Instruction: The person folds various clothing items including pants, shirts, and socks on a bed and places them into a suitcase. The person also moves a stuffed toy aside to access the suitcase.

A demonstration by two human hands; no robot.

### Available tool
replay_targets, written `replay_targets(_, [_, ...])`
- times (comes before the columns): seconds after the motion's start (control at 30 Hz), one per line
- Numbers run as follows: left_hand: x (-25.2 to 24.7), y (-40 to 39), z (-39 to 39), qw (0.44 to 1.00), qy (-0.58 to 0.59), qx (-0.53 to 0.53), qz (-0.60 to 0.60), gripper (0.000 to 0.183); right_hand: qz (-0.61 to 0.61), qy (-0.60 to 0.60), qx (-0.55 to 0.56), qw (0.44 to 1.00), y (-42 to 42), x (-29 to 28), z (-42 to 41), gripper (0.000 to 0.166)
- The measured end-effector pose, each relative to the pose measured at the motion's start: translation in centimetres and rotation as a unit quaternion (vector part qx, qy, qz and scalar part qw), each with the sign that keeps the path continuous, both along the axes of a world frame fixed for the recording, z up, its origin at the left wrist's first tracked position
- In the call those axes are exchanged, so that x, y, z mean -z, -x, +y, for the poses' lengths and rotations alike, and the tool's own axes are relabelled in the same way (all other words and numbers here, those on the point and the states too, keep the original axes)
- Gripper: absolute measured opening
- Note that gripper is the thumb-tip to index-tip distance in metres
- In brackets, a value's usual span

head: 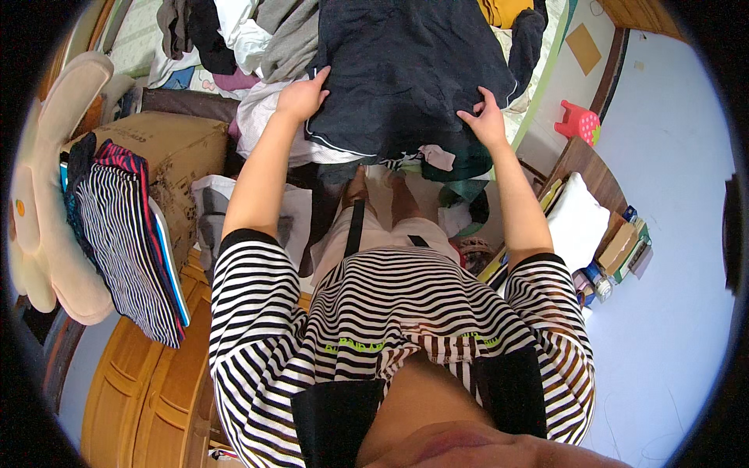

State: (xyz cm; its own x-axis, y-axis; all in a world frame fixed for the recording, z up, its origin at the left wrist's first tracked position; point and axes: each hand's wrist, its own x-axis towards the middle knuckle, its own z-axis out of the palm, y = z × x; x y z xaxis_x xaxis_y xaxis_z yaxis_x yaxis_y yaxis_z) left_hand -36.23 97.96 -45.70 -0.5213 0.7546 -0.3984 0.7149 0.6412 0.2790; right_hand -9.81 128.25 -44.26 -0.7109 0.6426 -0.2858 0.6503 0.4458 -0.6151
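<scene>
A black garment (pixel 404 70) with white piping along its edges lies spread over a heap of clothes before me. My left hand (pixel 301 99) is at its left edge, thumb and a finger apart against the cloth. Near the right edge, my right hand (pixel 487 120) touches the fabric with thumb and forefinger spread and the other fingers curled. The garment's near hem hangs above my feet. Under it show a pale striped cloth (pixel 263 126), a pink cloth piece (pixel 437 157) and dark green fabric (pixel 459 167).
Grey cloth (pixel 289 41) and a yellow garment (pixel 507 11) flank the black one. Left stand a cardboard box (pixel 175 137), folded striped clothes (pixel 120 216), a plush toy (pixel 58 193) and a wooden cabinet (pixel 137 386). Right are a pink stool (pixel 576 123) and a white pillow-like item (pixel 576 222).
</scene>
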Motion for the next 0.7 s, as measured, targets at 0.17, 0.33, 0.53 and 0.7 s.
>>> replay_targets(0.17, [1.5, 0.7, 1.2, 0.992, 0.066, -0.064, 0.083, 0.030, 0.071, -0.127, 0.008, 0.989, -0.5, 0.3, -0.4, 0.050])
replay_targets(0.33, [-0.8, -1.4, 2.5, 0.985, 0.011, -0.129, 0.114, 0.032, 0.109, -0.145, -0.037, 0.983, -0.9, -1.4, 1.0, 0.049])
replay_targets(0.53, [0.3, -7.9, 1.6, 0.993, -0.082, 0.045, 0.070, 0.065, 0.198, 0.090, 0.305, 0.927, -2.5, 2.3, 5.0, 0.048])
replay_targets(0.7, [0.4, -11.1, 1.6, 0.990, -0.100, -0.037, 0.093, 0.071, 0.109, 0.303, 0.465, 0.825, -4.6, 7.4, 10.8, 0.054])
